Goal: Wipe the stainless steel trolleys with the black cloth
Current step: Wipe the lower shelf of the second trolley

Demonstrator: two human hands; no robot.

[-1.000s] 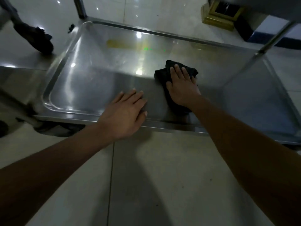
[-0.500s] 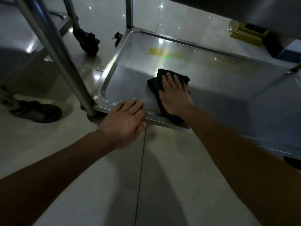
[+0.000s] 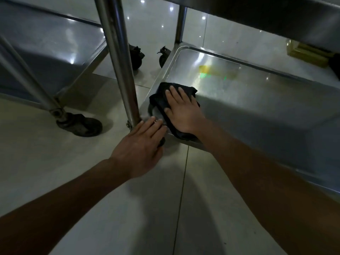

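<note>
We are mid-wipe on the bottom shelf (image 3: 248,100) of the near trolley — the black cloth (image 3: 161,100) lies flat at the shelf's near-left corner, just beside the upright post (image 3: 117,57). Our right hand (image 3: 181,109) presses down on the cloth with fingers (image 3: 169,93) straight and a little spread, palm on top, nothing pinched. Our left hand (image 3: 142,142) rests on the shelf's near rim at that same corner, fingers straight and close together, tips touching the steel just beside the cloth, bracing rather than gripping. How far along — hard to say: the steel gives no clear clean-versus-dirty line in this dim light, so we can't tell which parts of the shelf are already done. A yellow-green smear or reflection (image 3: 215,71) sits near the far edge of the shelf; we can't tell whether it is dirt or just a reflection. We judge the rest of this shelf toward the right edge and far edge as likely still open, plus the upper shelf (image 3: 276,17) overhead, of which only the underside shows. A second trolley (image 3: 51,45) stands to the left, well apart from the cloth, with no sign of wiping on it that we can read. Castor wheels (image 3: 81,125) sit on the tiled floor (image 3: 92,181).
</note>
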